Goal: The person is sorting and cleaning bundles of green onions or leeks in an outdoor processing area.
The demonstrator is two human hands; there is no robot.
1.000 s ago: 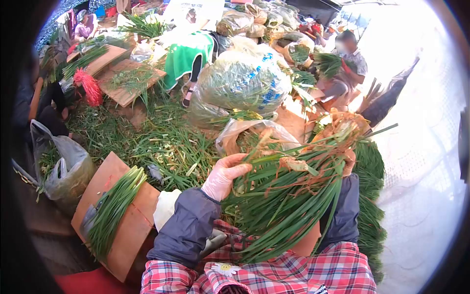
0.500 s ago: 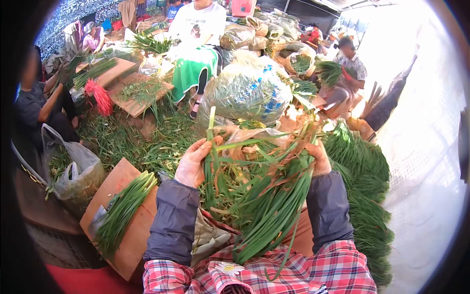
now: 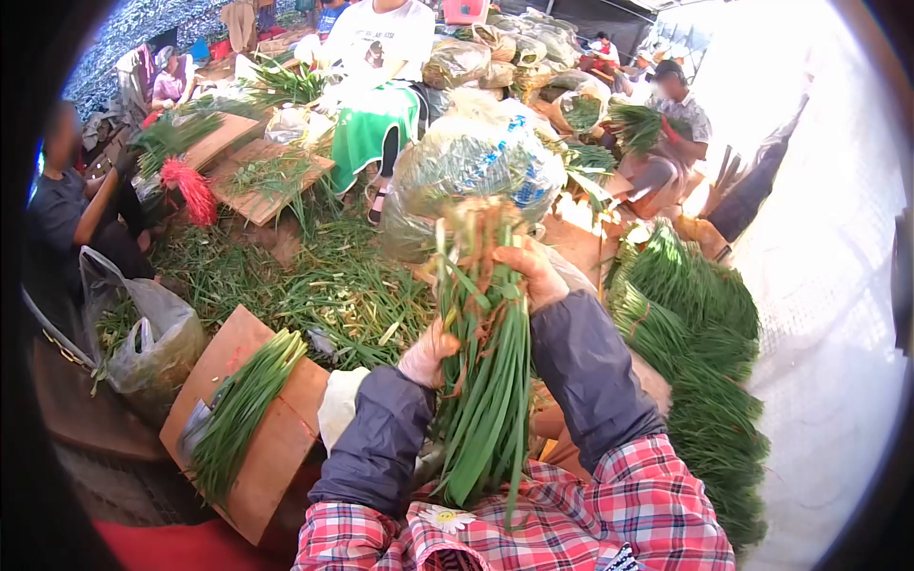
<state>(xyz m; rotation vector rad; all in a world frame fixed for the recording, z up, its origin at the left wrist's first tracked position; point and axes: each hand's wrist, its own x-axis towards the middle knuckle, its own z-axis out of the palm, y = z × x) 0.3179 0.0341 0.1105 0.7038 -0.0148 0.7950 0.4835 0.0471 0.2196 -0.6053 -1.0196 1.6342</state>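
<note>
On your right, the stacked pile of trimmed greens (image 3: 700, 371) is the biggest mass, with the bulging clear sack of greens (image 3: 476, 171) ahead of you. To your left a wooden board (image 3: 271, 443) carries a neat row of cut stalks (image 3: 238, 409). In front of your chest you hold the bunch of chives (image 3: 486, 371) upright: your right hand (image 3: 533, 271) is closed around its upper part, your left hand (image 3: 426, 355) is wrapped on its middle.
</note>
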